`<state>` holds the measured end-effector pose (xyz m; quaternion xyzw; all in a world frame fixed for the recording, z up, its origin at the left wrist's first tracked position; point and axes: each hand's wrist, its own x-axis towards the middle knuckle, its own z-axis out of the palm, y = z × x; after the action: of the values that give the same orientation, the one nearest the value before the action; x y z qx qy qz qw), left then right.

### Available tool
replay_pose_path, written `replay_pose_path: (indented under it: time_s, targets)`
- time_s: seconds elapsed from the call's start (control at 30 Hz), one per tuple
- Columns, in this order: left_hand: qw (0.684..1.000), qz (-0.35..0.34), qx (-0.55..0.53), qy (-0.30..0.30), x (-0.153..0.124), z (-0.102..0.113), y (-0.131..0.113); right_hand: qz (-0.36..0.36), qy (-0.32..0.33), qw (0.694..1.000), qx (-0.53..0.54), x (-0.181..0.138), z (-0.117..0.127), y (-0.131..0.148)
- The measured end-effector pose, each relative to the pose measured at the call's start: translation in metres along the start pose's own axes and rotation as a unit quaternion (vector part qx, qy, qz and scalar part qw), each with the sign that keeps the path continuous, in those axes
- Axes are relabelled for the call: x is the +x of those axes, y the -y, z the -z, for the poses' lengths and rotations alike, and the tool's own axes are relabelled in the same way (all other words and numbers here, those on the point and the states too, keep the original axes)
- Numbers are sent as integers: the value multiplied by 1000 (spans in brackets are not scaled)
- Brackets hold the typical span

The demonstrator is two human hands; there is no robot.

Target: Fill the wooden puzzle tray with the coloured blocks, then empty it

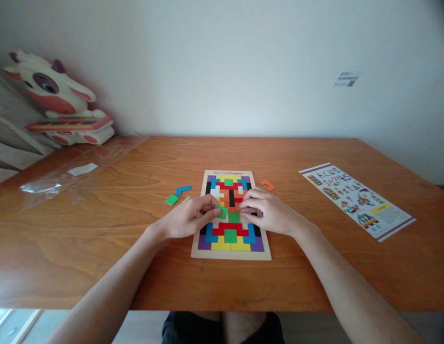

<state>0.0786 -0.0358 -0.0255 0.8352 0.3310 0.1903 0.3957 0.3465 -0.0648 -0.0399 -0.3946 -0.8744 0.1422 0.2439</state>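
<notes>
A wooden puzzle board [232, 255] filled with coloured block pieces lies in the middle of the brown table [136, 258]. My left hand [188, 219] rests on the board's left edge, its fingers pinched on a small green piece [222, 212] tilted over the board. My right hand [270, 210] lies on the board's right side with fingertips curled down onto the pieces near the middle; what they press is hidden. Loose pieces lie off the board: a green square [172, 199] and a blue piece [183, 190] at the left, an orange piece [267, 184] at the right.
A printed pattern sheet [358, 199] lies at the right of the table. A clear plastic bag [69, 179] lies at the far left. A cow-shaped toy [57, 102] stands beyond the table's left corner against the wall.
</notes>
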Motion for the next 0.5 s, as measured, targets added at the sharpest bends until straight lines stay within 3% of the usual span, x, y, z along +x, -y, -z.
replay_pose_path:
  time_s: [0.2,0.33,0.5]
  targets:
    - [980,106,-161,41,-1,2,-5,-9,-11,999,-34,-1,7,-11]
    - [917,203,-339,60,-1,3,-8,33,-29,996,-73,0,4,-12]
    - [834,258,-487,32,1,1,-9,78,-36,989,-124,1,2,-12]
